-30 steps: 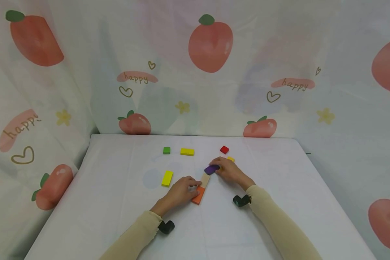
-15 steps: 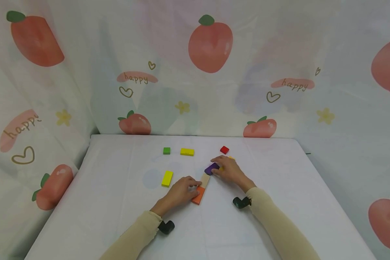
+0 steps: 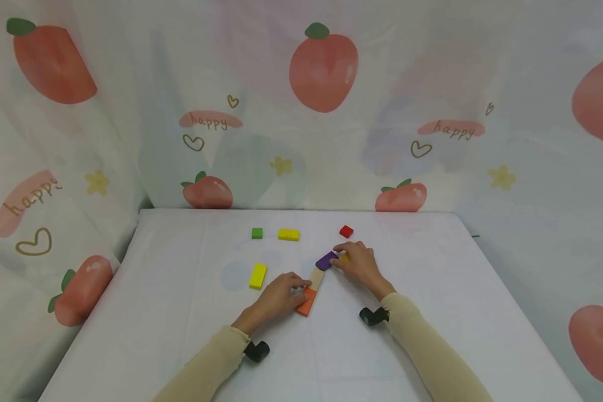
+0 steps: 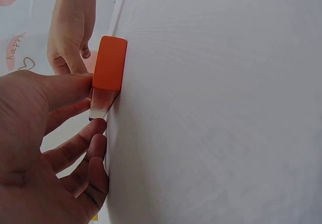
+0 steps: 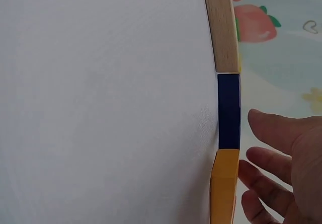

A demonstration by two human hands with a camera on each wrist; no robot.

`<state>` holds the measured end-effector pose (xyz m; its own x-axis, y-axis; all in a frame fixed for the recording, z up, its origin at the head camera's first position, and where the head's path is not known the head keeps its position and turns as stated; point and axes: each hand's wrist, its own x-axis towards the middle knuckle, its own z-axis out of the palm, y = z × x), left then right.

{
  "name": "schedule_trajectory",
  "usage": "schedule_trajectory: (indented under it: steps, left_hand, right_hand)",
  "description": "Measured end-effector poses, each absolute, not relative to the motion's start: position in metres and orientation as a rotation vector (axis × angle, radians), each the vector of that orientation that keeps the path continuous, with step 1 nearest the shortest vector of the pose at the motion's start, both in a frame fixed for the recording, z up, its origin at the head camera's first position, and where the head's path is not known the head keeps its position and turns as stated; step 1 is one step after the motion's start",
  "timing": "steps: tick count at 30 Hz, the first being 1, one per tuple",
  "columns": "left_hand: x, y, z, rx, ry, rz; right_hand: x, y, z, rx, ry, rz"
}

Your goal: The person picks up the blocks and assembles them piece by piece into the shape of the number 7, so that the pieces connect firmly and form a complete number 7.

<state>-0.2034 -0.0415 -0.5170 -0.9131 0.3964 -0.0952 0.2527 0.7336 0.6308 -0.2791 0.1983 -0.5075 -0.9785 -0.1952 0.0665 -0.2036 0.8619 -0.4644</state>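
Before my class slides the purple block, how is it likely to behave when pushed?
The purple block is probably stiff, as its edges look straight. Lying flat, it should slide rather than roll or tip. Pushed toward the bare-wood block, it may shove that along, since their ends seem to meet.

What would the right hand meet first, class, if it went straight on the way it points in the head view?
The right hand would probably meet the purple block, which lies at its thumb tip; depth is unclear, so it might pass just above.
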Motion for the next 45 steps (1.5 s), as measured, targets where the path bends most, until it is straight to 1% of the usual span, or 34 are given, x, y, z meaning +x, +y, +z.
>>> schedule_trajectory:
  steps: [7,31,45]
  left_hand:
    - [-0.204,-0.042,-0.518,0.527,2.712,0.935]
    - [-0.205,-0.043,-0.521,0.546,2.716,0.953]
    - [-0.204,-0.043,-0.520,0.536,2.713,0.950]
  right_hand:
    - [-0.280,0.196,-0.510,0.276,-3.051,0.751]
    - [-0.283,0.191,-0.511,0.325,-3.067,0.837]
    - [-0.283,0.186,-0.512,0.394,-3.070,0.803]
